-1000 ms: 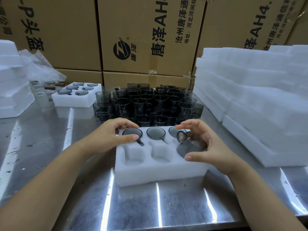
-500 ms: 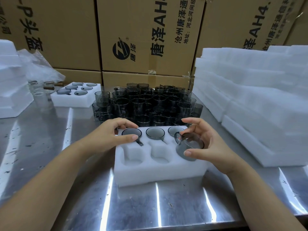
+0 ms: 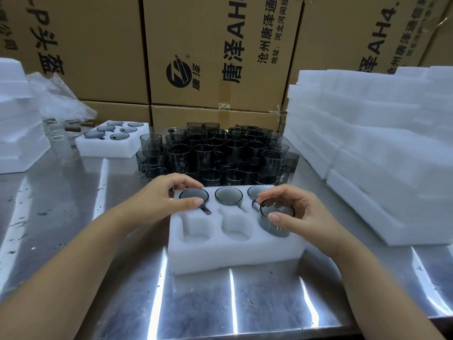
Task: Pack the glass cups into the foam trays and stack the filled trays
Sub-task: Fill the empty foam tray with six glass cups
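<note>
While the smoky grey glass cup (image 3: 275, 229) sits partway down in the front-right pocket of the white foam tray (image 3: 232, 253) on the table (image 3: 98, 278), the right hand (image 3: 308, 217) has its fingers (image 3: 269, 196) half curled, pinching the rim. The left hand (image 3: 157, 197) pinches the back-left cup (image 3: 193, 194), which is sunk in its slot.
</note>
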